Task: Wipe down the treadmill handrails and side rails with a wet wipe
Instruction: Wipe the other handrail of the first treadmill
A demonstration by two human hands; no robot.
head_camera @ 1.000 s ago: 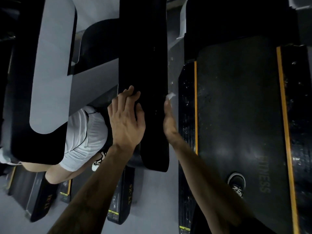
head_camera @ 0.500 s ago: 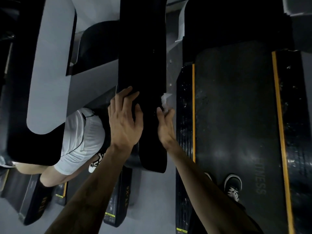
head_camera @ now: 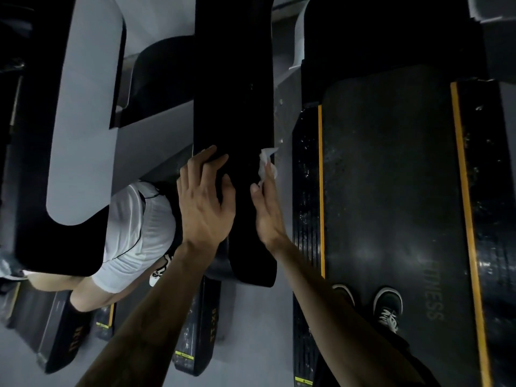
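The left hand [head_camera: 205, 202] is resting flat on the black handrail [head_camera: 233, 107] mid-frame; the right hand [head_camera: 268, 208], fingers straight, is pressing the wet wipe [head_camera: 265, 163] against its right edge. Side rails [head_camera: 307, 191] seemingly remain.

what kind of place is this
Most likely a gym. The person stands on a treadmill belt edged with yellow stripes, more treadmill bases stand alongside, and the right hand presses a wet wipe against a black handrail while the left hand rests on it.
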